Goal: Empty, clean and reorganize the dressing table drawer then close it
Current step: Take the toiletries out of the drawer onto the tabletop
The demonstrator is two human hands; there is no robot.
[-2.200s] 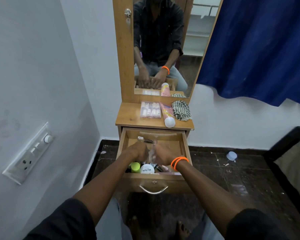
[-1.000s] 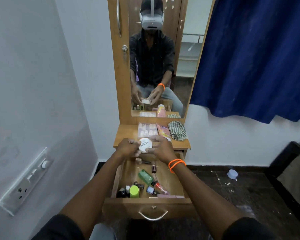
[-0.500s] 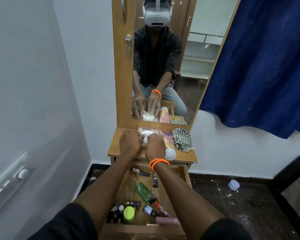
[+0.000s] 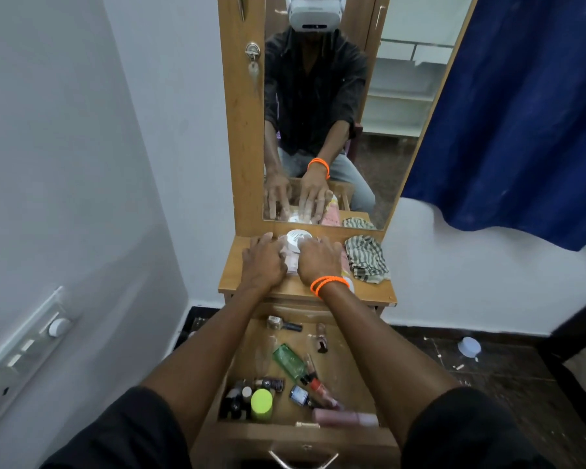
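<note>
Both arms outstretched, palms down: left hand (image 4: 264,262) and right hand (image 4: 319,262) flat on counter (image 4: 369,292), fingers loosely flanking white jar (image 4: 297,239); actual hold on it unclear. Below, drawer (image 4: 362,384) open, bottles inside.

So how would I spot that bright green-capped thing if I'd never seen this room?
Start at the mirror and drop past the tabletop to the open drawer below it. Look in the drawer's near left corner, among a cluster of small dark bottles. The lime cap is the only neon-bright, round-topped item there; the green bottle further back is darker, see-through and lying flat.
</note>
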